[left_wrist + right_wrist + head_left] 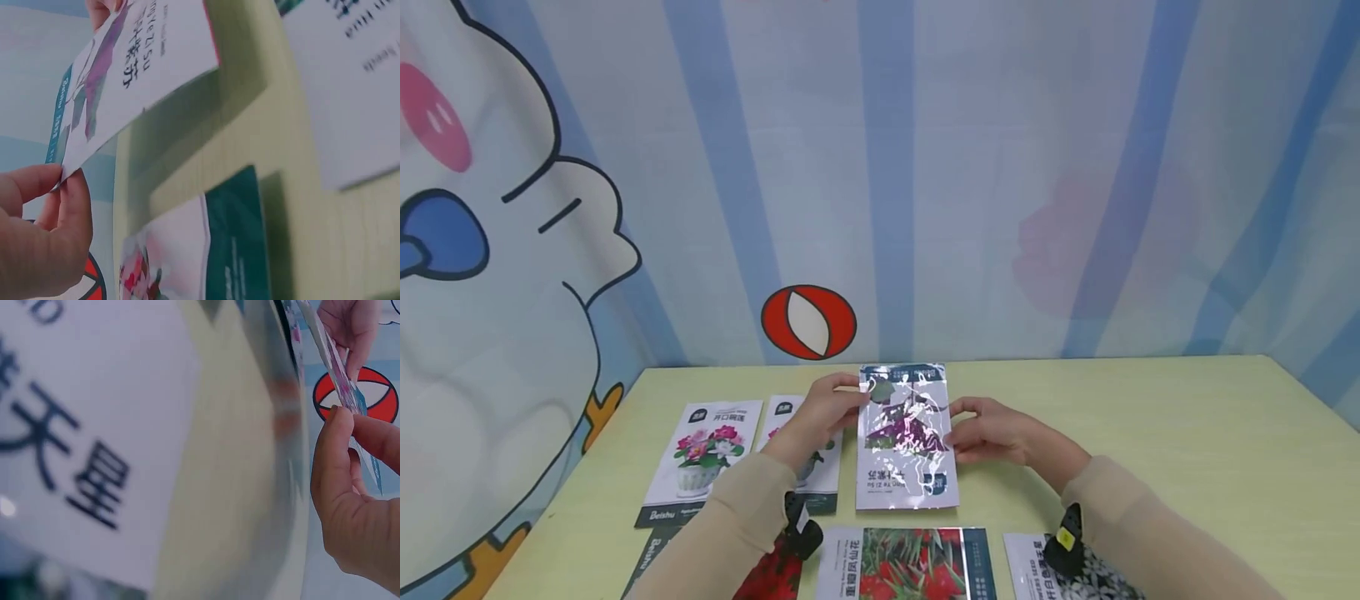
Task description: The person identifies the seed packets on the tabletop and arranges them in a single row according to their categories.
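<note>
Above the pale counter (pixel 1150 417), my left hand (pixel 820 414) and right hand (pixel 1000 433) pinch the glossy packet (pixel 907 437) by its side edges; it's likely light, bendable and slick, so I'd favour those 2 edges.

You see a white packet (pixel 907 437) patterned with purple leaves, a pale-yellow table (pixel 1150 417) and a blue-striped backdrop (pixel 970 167).

Glossy plas. pkt (pixel 907 437), matt tbl (pixel 1120 400)
</note>
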Demonstrator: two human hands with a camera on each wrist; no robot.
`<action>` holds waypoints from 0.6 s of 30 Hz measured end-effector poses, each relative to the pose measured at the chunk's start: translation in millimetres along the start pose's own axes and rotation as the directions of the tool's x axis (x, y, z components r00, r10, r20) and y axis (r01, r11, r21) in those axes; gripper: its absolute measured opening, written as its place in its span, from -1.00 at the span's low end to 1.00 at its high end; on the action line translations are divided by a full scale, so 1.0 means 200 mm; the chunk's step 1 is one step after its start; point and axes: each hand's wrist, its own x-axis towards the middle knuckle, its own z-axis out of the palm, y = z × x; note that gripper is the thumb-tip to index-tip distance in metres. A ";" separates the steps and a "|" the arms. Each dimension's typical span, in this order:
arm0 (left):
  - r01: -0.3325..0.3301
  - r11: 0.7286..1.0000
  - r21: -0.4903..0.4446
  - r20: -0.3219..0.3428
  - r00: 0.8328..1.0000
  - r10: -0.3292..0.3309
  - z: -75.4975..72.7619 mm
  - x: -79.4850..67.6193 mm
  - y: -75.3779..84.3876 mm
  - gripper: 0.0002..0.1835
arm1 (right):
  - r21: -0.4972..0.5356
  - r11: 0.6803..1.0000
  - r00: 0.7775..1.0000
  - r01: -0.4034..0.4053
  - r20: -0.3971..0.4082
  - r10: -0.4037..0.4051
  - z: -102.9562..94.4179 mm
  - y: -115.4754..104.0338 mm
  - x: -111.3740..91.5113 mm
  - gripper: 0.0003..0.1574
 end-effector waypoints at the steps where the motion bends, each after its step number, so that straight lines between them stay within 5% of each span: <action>1: 0.002 1.000 0.030 -0.003 1.000 -0.002 -0.01 0.00 -0.01 -0.67 | -0.006 1.000 1.000 -0.007 -0.002 0.007 0.01 0.01 0.01 -0.56; 10: -0.141 0.958 0.251 -0.009 0.989 0.148 -0.03 0.01 -0.06 -0.70 | -0.096 0.995 0.997 -0.034 -0.069 0.027 0.07 0.06 0.05 -0.60; 18: -0.179 0.901 0.396 -0.045 0.976 0.214 -0.03 0.01 -0.07 -0.73 | -0.219 0.969 0.964 -0.116 -0.260 0.056 0.16 0.02 0.07 -0.66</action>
